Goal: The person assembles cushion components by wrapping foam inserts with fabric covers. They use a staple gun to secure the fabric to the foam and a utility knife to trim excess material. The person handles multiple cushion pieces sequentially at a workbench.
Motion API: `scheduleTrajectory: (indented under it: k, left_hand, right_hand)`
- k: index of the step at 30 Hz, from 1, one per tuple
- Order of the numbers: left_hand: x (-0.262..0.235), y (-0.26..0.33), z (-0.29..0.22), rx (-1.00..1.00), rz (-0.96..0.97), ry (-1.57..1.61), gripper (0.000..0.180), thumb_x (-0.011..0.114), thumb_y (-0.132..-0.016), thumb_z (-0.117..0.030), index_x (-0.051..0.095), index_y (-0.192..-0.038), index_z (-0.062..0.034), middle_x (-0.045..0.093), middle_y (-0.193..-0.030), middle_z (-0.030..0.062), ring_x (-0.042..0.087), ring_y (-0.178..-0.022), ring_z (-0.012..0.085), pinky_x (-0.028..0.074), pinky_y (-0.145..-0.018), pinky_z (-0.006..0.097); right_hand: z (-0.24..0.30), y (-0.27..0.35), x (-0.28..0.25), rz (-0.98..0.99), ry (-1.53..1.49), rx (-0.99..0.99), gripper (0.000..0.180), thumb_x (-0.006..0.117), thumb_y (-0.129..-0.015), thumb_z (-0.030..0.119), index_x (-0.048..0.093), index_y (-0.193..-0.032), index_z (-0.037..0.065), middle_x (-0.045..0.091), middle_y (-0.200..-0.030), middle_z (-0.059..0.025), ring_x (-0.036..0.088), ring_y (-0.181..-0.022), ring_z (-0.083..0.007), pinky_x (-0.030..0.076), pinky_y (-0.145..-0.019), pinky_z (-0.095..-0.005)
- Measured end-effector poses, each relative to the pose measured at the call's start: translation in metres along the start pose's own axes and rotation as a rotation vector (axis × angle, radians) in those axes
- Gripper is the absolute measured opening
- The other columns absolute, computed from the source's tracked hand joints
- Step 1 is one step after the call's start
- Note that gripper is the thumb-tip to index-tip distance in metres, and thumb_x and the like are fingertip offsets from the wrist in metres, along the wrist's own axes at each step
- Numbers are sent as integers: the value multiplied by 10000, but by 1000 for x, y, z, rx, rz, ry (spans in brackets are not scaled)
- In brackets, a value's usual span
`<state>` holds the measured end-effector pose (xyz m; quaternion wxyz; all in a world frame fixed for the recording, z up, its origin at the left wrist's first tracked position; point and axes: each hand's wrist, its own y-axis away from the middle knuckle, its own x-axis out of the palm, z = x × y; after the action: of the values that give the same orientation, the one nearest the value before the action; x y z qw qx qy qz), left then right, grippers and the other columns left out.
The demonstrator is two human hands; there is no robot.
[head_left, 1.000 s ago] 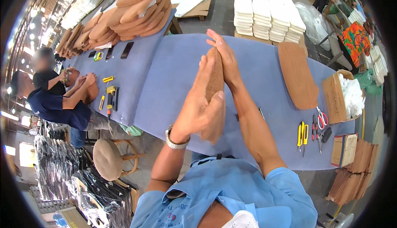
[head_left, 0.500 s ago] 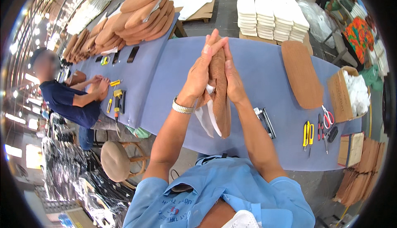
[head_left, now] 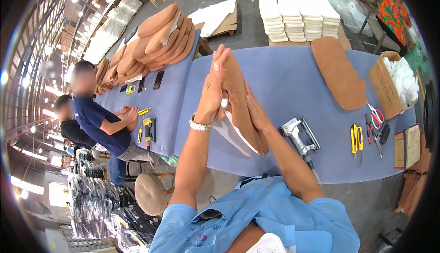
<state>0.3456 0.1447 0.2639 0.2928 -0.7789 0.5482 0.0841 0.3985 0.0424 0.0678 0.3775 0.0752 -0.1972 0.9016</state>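
Note:
A brown fabric cushion is held up on edge above the blue-covered table, sandwiched between my two palms. My left hand lies flat along its left face, fingers stretched upward and reaching its top end. Lower on the right face, my right hand presses with straight fingers. White lining cloth hangs from the cushion's open lower left side. To the right of my right forearm rests a silver pneumatic stapler. Another brown cushion piece lies flat at the far right.
Yellow cutters, red-handled scissors and pliers are at the right, beside a cardboard box of white stuffing. Brown cushions pile up at the far left. White pads stand stacked beyond the table. A co-worker works at left.
My fingertips have moved apart; my right hand has slid down the cushion's right face. The cushion leans more to the left at its top. The view has shifted, showing more of the stapler.

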Motion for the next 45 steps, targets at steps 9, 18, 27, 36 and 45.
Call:
scheduleTrajectory:
  k: [9, 18, 27, 36, 45]
  left_hand:
    - [-16, 44, -2, 19, -51, 5, 741, 171, -1124, -534, 394, -1572, 13, 215, -1712, 188, 130, -1604, 327, 120, -1292, 443]
    - [-38, 82, 8, -131, -259, 119, 725, 181, -1131, -516, 435, -1548, 20, 272, -1694, 175, 233, -1575, 299, 174, -1285, 407]
    - [-96, 164, 0, -510, -296, 17, 602, 489, -1096, -349, 404, -1568, 15, 491, -1557, 177, 455, -1438, 251, 331, -1204, 370]
    - [-104, 284, 57, -847, -471, -579, 628, 631, -1023, -456, 607, -1307, 105, 720, -1182, 229, 673, -1117, 299, 503, -984, 410]
    - [-67, 418, 42, -645, -739, -552, 791, 609, -972, -642, 632, -1195, 116, 701, -1003, 127, 627, -892, 173, 505, -772, 319]
  right_hand:
    - [137, -43, 30, -98, 161, -365, 726, 334, -1125, 416, 131, -1630, -63, 103, -1722, -241, 87, -1607, -344, 87, -1295, -422]
    - [72, 39, 90, 192, 503, -377, 819, 484, -1048, 448, 162, -1643, -12, 124, -1707, -274, 116, -1582, -452, 79, -1246, -637]
    - [-12, 128, 42, 543, 688, -105, 714, 583, -1013, 367, 343, -1609, 55, 303, -1684, -158, 256, -1564, -367, 173, -1258, -590]
    - [-88, 175, -65, 38, 767, 408, 540, 595, -1014, 336, 551, -1449, 19, 547, -1486, -216, 596, -1286, -369, 469, -1079, -452]
    - [-106, 130, -55, -267, -59, 864, 703, 424, -1073, 606, 645, -1304, -21, 679, -1248, -96, 622, -1117, -196, 483, -996, -382]
